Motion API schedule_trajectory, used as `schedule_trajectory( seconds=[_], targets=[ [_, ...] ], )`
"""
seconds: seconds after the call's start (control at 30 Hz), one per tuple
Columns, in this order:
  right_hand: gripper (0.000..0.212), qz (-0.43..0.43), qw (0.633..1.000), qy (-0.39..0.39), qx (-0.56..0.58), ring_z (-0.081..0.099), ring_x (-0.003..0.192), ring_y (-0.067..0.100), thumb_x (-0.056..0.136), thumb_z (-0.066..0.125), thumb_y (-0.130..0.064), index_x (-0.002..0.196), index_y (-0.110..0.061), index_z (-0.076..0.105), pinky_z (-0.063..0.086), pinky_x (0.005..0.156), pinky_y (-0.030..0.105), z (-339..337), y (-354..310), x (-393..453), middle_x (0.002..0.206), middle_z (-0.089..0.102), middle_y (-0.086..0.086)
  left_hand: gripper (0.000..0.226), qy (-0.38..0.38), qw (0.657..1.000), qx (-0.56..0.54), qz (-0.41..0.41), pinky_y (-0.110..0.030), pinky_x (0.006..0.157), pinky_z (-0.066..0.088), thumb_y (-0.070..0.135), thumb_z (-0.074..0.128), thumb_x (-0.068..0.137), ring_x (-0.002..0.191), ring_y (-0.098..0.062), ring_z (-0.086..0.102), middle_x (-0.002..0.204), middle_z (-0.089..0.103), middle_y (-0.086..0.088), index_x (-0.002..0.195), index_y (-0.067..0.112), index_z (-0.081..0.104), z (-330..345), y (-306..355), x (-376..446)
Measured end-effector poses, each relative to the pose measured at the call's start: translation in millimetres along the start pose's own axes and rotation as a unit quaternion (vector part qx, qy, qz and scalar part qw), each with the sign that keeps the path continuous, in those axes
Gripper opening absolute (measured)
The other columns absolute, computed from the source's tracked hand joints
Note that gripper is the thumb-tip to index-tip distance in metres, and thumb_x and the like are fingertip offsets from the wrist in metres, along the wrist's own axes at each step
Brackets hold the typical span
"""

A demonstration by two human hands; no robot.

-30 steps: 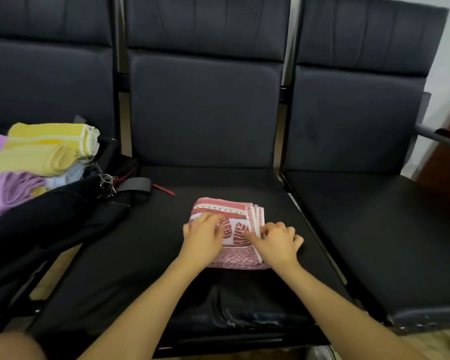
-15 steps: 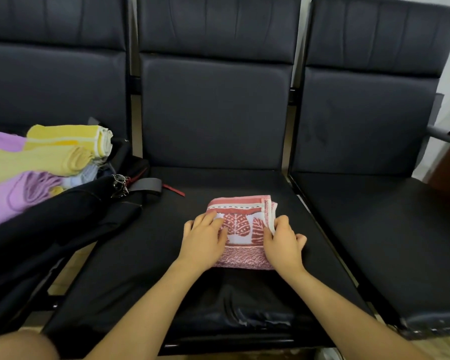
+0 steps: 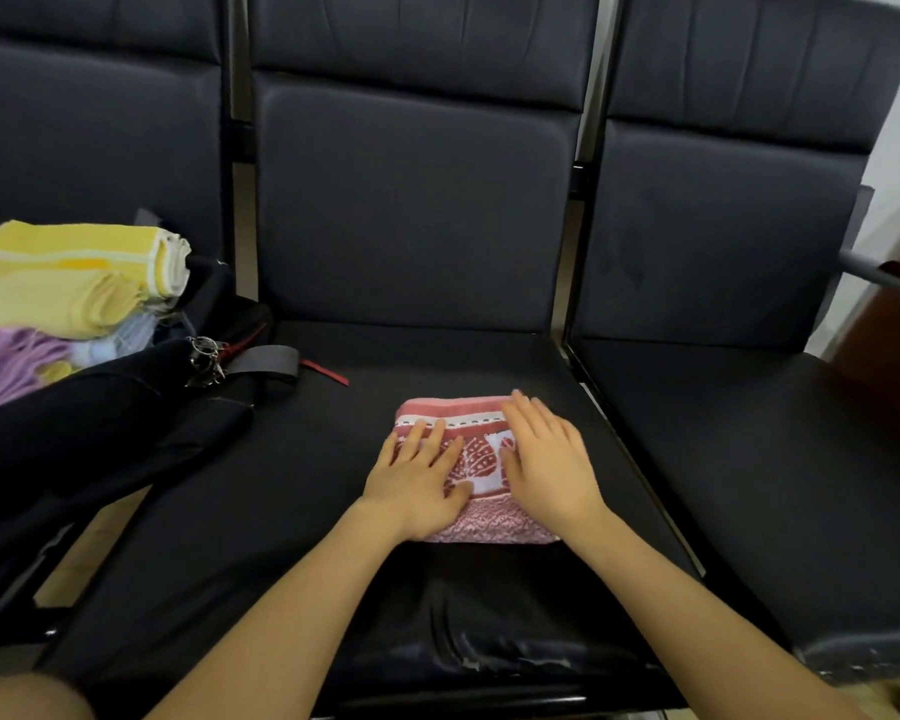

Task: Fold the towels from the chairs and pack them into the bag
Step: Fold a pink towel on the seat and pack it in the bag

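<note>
We see a folded pink patterned towel (image 3: pixel 476 470) lying on the middle chair seat (image 3: pixel 292 485). Our left hand (image 3: pixel 417 478) and right hand (image 3: pixel 544 459) both press flat on it, fingers straight. A black bag (image 3: pixel 100 407) stuffed with yellow and purple towels (image 3: pixel 68 288) sits at left.
</note>
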State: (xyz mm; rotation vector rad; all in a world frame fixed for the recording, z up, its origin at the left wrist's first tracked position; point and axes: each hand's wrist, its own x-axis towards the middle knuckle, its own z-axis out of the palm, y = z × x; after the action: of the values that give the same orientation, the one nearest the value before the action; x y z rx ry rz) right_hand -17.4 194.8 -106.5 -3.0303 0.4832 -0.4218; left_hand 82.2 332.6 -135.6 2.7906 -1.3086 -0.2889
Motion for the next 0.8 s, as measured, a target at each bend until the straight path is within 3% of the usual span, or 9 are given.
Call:
schedule_trajectory(
  seconds=[0.17, 0.3, 0.5, 0.67, 0.8],
  targets=[
    [0.064, 0.057, 0.987, -0.151, -0.020, -0.009, 0.147, 0.012, 0.100, 0.017, -0.051, 0.153, -0.022, -0.005, -0.011, 0.117, 0.039, 28, 7, 4, 0.160, -0.013, -0.004, 0.068, -0.004, 0.999, 0.005, -0.039, -0.039, 0.117, -0.013, 0.059, 0.018, 0.096, 0.144, -0.019, -0.021, 0.156, -0.026, -0.003, 0.151, 0.031, -0.011, -6, -22, 11],
    [0.069, 0.066, 0.985, -0.150, -0.044, -0.013, 0.147, 0.012, 0.099, 0.014, -0.055, 0.151, -0.020, -0.012, -0.018, 0.113, 0.044, 37, 4, 14, 0.159, -0.016, -0.004, 0.073, 0.024, 0.998, -0.015, -0.064, -0.039, 0.116, -0.014, 0.061, 0.017, 0.096, 0.144, -0.017, -0.023, 0.154, -0.029, -0.003, 0.150, 0.026, -0.015, 2, -33, 18],
    [0.070, 0.075, 0.987, -0.142, -0.014, -0.009, 0.147, 0.015, 0.098, 0.015, -0.057, 0.151, -0.024, -0.015, -0.013, 0.115, 0.047, 45, 5, 25, 0.160, -0.015, -0.006, 0.071, 0.074, 0.990, -0.057, -0.108, -0.043, 0.116, -0.014, 0.063, 0.018, 0.095, 0.144, -0.026, -0.022, 0.155, -0.028, -0.002, 0.149, 0.032, -0.016, 7, -38, 20],
    [0.067, 0.069, 0.992, -0.108, 0.008, -0.005, 0.148, 0.016, 0.099, 0.020, -0.055, 0.153, -0.025, -0.006, -0.009, 0.116, 0.046, 39, 3, 23, 0.161, -0.009, -0.006, 0.068, 0.064, 0.995, -0.001, -0.076, -0.044, 0.114, -0.016, 0.059, 0.017, 0.097, 0.143, -0.028, -0.024, 0.156, -0.024, -0.007, 0.152, 0.028, -0.010, -7, -37, 11],
    [0.061, -0.043, 0.997, -0.040, 0.056, 0.012, 0.144, 0.008, 0.096, 0.020, -0.056, 0.149, -0.027, 0.024, 0.003, 0.112, 0.031, 25, 1, 10, 0.158, 0.015, -0.010, 0.065, 0.037, 0.996, 0.079, 0.004, -0.041, 0.116, -0.011, 0.055, 0.016, 0.099, 0.146, -0.023, -0.017, 0.159, -0.016, -0.007, 0.153, 0.024, -0.005, -18, -46, -9]
  ],
)
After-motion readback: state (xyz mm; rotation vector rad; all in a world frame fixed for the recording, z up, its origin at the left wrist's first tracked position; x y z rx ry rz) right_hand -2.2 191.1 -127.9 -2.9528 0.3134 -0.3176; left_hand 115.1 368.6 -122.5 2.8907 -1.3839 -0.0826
